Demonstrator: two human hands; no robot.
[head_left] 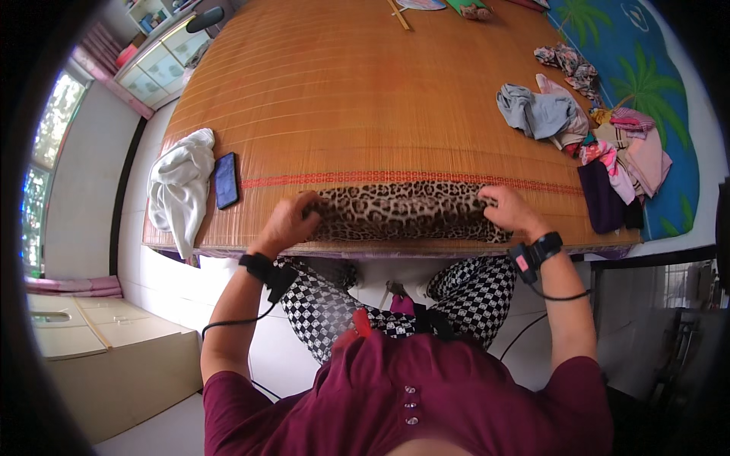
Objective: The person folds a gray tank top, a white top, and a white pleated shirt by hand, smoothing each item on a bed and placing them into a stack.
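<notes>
Holding a long strip of tan-and-black leopard-print cloth (403,213) by both ends, crosswise in front of the body, at the near edge of a honey-brown woven slat mat (365,114) with a red patterned stripe. At the left end, grasping the upper corner with the bare left hand (294,222), fingers curled in on the fabric. At the right end, pinching the upper corner between thumb and fingers of the bare right hand (513,210). Stretched fairly straight between the two, just on the near side of the stripe; partly blurred, so cannot tell whether resting on the mat or slightly lifted.

On both wrists, black strapped devices (280,283) with cables. To the left on the mat, a crumpled white cloth (182,178); just beside it, toward the left hand, a dark rectangular phone (226,181). To the right, past the right hand, a folded dark purple cloth (599,197), with a pale pink garment (646,163) near it. Farther back, a rumpled grey garment (536,112), then a crumpled floral-print cloth (570,67). Along the right side, a bright blue sheet (654,53) with green palm trees. Below the mat's edge, black-and-white checkered trousers (319,304).
</notes>
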